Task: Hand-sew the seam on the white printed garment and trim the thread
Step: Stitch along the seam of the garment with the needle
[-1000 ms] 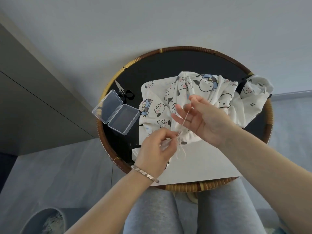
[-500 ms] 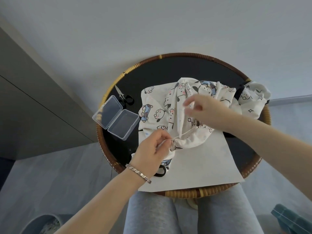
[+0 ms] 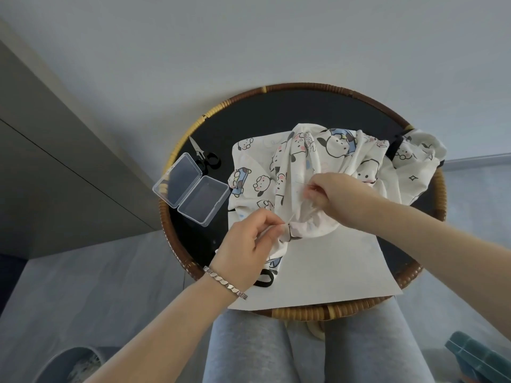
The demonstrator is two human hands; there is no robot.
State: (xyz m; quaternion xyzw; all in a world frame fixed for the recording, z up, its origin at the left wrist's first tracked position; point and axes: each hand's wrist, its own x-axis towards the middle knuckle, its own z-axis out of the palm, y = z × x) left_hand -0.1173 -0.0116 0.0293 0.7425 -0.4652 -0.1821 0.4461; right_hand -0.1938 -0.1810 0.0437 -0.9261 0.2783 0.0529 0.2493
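An open clear plastic case (image 3: 190, 189) is laid at the left of the rattan-rimmed table (image 3: 304, 88), with small black scissors (image 3: 205, 158) just behind it. A gathered fold of the white printed garment (image 3: 334, 158), heaped mid-table over a white sheet (image 3: 331, 272), is pinched by the fingers of the left hand (image 3: 246, 250). A needle (image 3: 302, 183) is pinched by the fingers of the right hand (image 3: 336, 196), against the cloth.

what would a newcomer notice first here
The white cartoon-printed garment heaped on the round black rattan-rimmed tray draws the eye, the left hand pinching its gathered edge and the right hand pinching a thin needle above it. Left of it lie an open clear plastic box and black-handled scissors.
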